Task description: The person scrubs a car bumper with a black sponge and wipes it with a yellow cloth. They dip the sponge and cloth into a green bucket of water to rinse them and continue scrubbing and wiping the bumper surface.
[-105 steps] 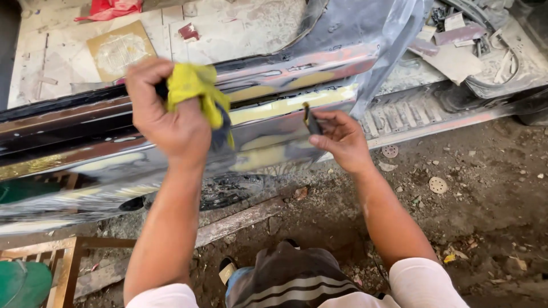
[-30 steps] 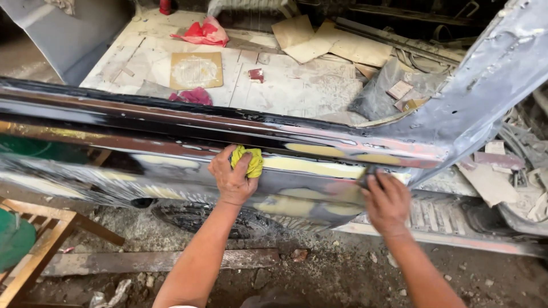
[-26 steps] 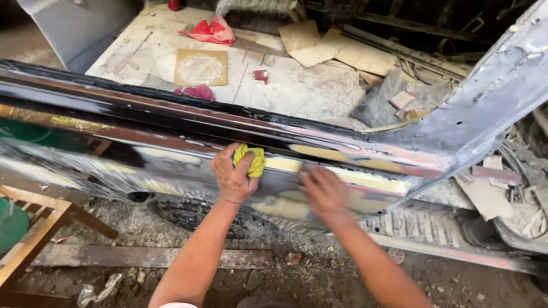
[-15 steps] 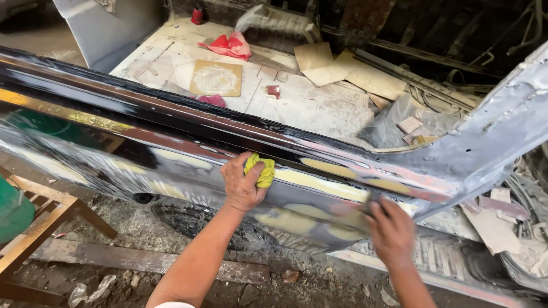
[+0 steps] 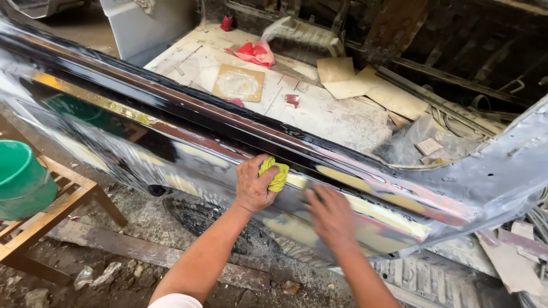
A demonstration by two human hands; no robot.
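Left hand (image 5: 254,185) clutches yellow cloth (image 5: 275,174), pressed on wet glossy car side panel (image 5: 171,137) near centre. Right hand (image 5: 330,215), blurred, flat on panel just right of cloth; grip can't tell. Green bucket (image 5: 20,179) on wooden stool (image 5: 63,199), far left.

A pale, dusty vehicle floor (image 5: 319,117) carries a red rag (image 5: 254,52), cardboard pieces (image 5: 354,80) and a square board (image 5: 238,84). Below, the dirt ground (image 5: 142,222) bears a wooden frame (image 5: 54,211) supporting a green tub (image 5: 20,179).
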